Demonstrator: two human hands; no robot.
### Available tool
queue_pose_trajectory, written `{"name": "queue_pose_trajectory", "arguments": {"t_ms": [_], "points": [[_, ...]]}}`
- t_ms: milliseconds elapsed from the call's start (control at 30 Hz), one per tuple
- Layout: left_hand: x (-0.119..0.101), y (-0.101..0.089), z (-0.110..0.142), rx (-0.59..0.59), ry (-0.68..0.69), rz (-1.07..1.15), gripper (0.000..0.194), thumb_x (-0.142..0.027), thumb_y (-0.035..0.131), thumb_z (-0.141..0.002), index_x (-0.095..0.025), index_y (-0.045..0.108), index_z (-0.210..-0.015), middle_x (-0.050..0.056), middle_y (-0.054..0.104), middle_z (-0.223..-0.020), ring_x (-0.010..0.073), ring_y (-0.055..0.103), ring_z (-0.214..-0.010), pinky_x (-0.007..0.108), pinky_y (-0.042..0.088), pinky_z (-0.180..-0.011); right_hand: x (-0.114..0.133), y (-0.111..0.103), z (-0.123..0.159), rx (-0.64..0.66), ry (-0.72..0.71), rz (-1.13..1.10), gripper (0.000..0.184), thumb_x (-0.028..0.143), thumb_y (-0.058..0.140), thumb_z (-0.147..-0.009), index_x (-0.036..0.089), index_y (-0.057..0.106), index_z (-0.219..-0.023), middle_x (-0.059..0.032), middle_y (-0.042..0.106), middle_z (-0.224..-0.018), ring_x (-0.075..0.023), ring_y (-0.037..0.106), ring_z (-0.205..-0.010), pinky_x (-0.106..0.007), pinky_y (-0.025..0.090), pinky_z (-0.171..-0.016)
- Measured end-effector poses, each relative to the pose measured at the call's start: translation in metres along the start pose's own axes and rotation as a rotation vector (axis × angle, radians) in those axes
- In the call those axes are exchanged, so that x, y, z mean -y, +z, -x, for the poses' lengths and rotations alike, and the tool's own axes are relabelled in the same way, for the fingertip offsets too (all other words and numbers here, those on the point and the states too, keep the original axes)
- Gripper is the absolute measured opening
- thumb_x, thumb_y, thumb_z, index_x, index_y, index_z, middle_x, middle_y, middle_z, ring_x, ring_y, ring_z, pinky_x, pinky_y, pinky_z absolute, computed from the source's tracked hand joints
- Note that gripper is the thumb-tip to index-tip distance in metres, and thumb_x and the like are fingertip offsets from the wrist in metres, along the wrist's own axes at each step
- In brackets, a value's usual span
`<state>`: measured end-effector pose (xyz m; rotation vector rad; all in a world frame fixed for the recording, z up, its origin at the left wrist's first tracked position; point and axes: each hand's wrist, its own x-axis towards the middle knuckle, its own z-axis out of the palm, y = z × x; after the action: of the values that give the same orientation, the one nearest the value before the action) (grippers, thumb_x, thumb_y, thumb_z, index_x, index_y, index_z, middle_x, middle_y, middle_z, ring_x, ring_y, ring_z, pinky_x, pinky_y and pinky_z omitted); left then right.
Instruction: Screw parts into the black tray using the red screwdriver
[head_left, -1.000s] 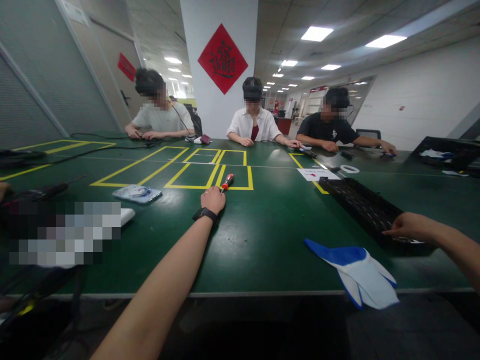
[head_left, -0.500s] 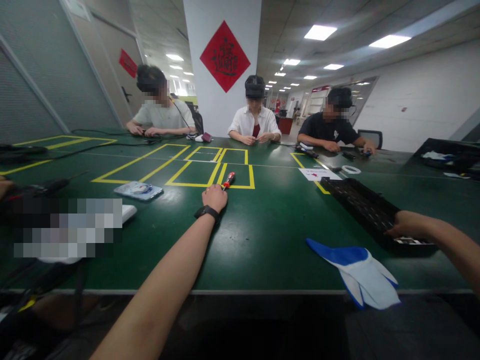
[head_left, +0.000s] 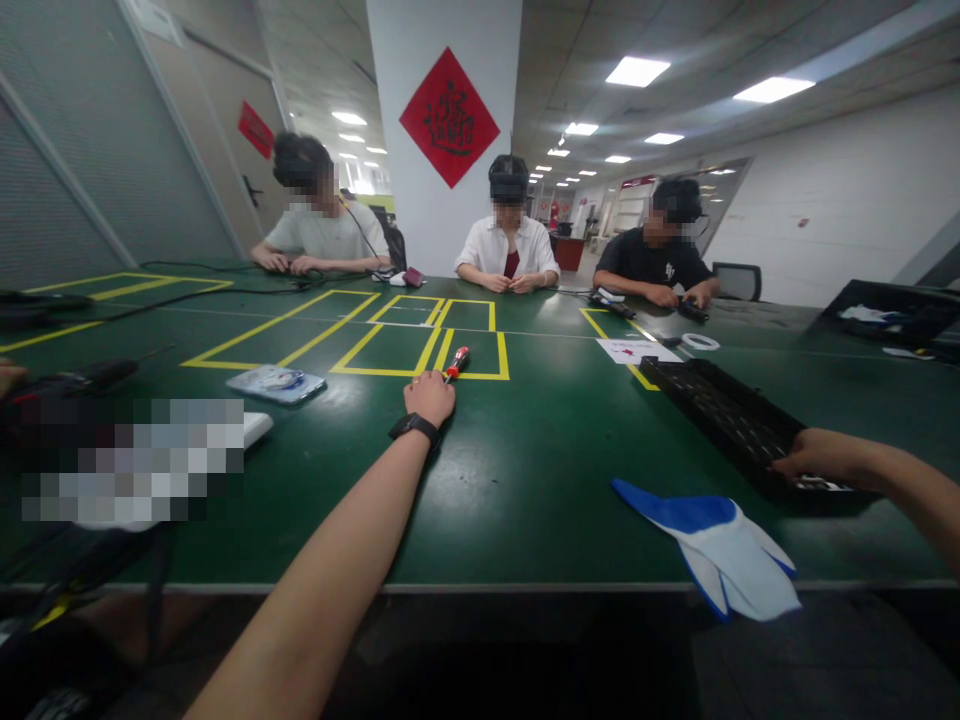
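Note:
My left hand [head_left: 430,398], a dark band at its wrist, lies on the green table with its fingers closed on a screwdriver [head_left: 458,360]. The red and black handle points away from me, and the hand hides part of the shaft. On the right, my right hand [head_left: 817,456] reaches down into the near end of a long black case [head_left: 720,410]. Its fingers are bent and partly hidden, and I cannot make out what is in them. Short pieces sit in rows inside the case. A blue and white glove [head_left: 727,540] lies just left of this hand.
A phone [head_left: 277,383] lies left of my left hand. Yellow tape [head_left: 420,372] marks rectangles on the table [head_left: 540,440]. By the case are a paper sheet [head_left: 634,350] and a white ring [head_left: 700,341]. A power drill [head_left: 97,378] is at far left. Three people sit opposite.
Both my hands stay almost where they were. The person at the far right has drawn one hand inward, with a dark object near it.

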<state>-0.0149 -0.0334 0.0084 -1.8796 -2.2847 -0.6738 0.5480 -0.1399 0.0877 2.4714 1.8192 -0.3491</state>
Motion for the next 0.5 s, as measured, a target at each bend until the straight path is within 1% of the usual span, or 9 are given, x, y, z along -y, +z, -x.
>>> {"name": "queue_pose_trajectory", "arguments": {"t_ms": [67,100,233,300,367,433,500], "points": [[0.0,0.001,0.0,-0.008,0.001,0.001,0.032,-0.028,0.039,-0.081,-0.016,0.057,-0.105,0.014,0.057,-0.111,0.0279,0.05,-0.104,0.041,0.038,-0.086,0.004,-0.002,0.002,0.121,0.07,-0.011,0.023,0.03,0.058,-0.067,0.01,0.065,-0.058,-0.0108,0.062,-0.068,-0.0191,0.057,-0.062,-0.03,0.041,-0.058],[0.0,0.001,0.0,-0.01,0.002,0.002,0.032,-0.029,0.039,-0.081,-0.016,0.057,-0.105,0.014,0.057,-0.111,0.028,0.05,-0.104,0.041,0.038,-0.085,0.006,-0.004,0.004,0.147,0.088,0.003,0.023,0.029,0.057,-0.068,0.01,0.065,-0.059,-0.0111,0.062,-0.069,-0.0194,0.057,-0.063,-0.03,0.04,-0.058],[0.0,-0.001,0.0,0.003,-0.003,-0.002,0.032,-0.029,0.039,-0.081,-0.017,0.056,-0.105,0.014,0.057,-0.111,0.0283,0.05,-0.105,0.042,0.038,-0.086,0.019,-0.013,0.007,0.15,0.08,0.137,0.022,0.027,0.057,-0.068,0.01,0.064,-0.057,-0.0108,0.061,-0.065,-0.0206,0.057,-0.063,-0.031,0.038,-0.058],[-0.001,-0.002,0.0,0.017,-0.01,-0.007,0.032,-0.029,0.039,-0.082,-0.017,0.056,-0.106,0.014,0.057,-0.112,0.0281,0.049,-0.106,0.042,0.038,-0.087,0.022,-0.017,0.005,0.099,0.088,0.155,0.023,0.031,0.058,-0.068,0.011,0.066,-0.06,-0.0109,0.062,-0.067,-0.022,0.058,-0.066,-0.031,0.039,-0.06],[-0.002,-0.004,0.001,0.023,-0.015,-0.009,0.033,-0.029,0.039,-0.082,-0.016,0.056,-0.106,0.014,0.056,-0.113,0.0278,0.049,-0.107,0.041,0.038,-0.087,0.021,-0.018,0.0,-0.028,0.08,0.11,0.027,0.037,0.057,-0.07,0.013,0.069,-0.071,-0.0108,0.065,-0.075,-0.0235,0.06,-0.073,-0.031,0.041,-0.064],[-0.002,-0.004,0.001,0.023,-0.017,-0.011,0.032,-0.029,0.038,-0.082,-0.016,0.056,-0.106,0.014,0.056,-0.113,0.0278,0.049,-0.107,0.041,0.038,-0.087,0.014,-0.016,-0.005,-0.137,0.048,0.054,0.032,0.04,0.055,-0.072,0.015,0.07,-0.086,-0.0101,0.066,-0.084,-0.0241,0.061,-0.078,-0.031,0.042,-0.066],[-0.002,-0.004,0.001,0.024,-0.018,-0.009,0.032,-0.029,0.039,-0.082,-0.017,0.056,-0.105,0.014,0.056,-0.113,0.0279,0.049,-0.106,0.041,0.038,-0.087,0.003,-0.01,-0.009,-0.167,0.019,0.023,0.035,0.039,0.058,-0.07,0.017,0.068,-0.096,-0.0088,0.067,-0.09,-0.0236,0.061,-0.078,-0.031,0.044,-0.065]]}}
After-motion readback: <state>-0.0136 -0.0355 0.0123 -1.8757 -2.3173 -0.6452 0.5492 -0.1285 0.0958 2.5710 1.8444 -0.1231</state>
